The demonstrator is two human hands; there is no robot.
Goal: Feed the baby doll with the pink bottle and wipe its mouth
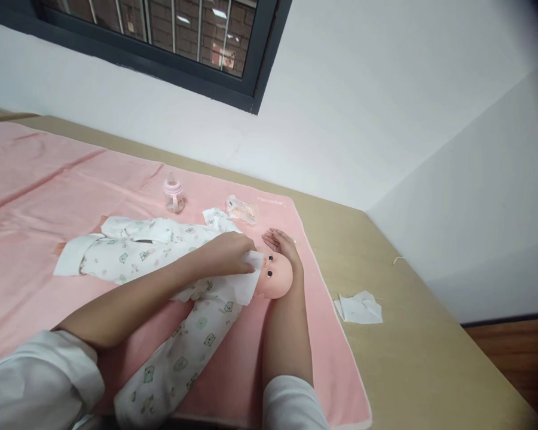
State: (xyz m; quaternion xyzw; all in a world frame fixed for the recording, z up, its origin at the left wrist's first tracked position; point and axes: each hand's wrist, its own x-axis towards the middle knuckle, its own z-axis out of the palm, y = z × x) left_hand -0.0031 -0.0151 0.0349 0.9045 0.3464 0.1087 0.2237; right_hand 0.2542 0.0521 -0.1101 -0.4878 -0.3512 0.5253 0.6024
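Observation:
A baby doll (275, 276) in a white printed sleepsuit (161, 251) lies on a pink blanket (40, 185), head to the right. My left hand (228, 251) is closed on a white wipe (251, 278) pressed against the doll's face. My right hand (283, 243) cups the top and far side of the doll's head, fingers stretched out flat.
A small pink baby bottle (174, 194) stands on the blanket behind the doll, with a clear wipe packet (241, 210) beside it. A crumpled used wipe (359, 307) lies on the bare wooden table (430, 358) to the right. A white wall and dark window frame stand behind.

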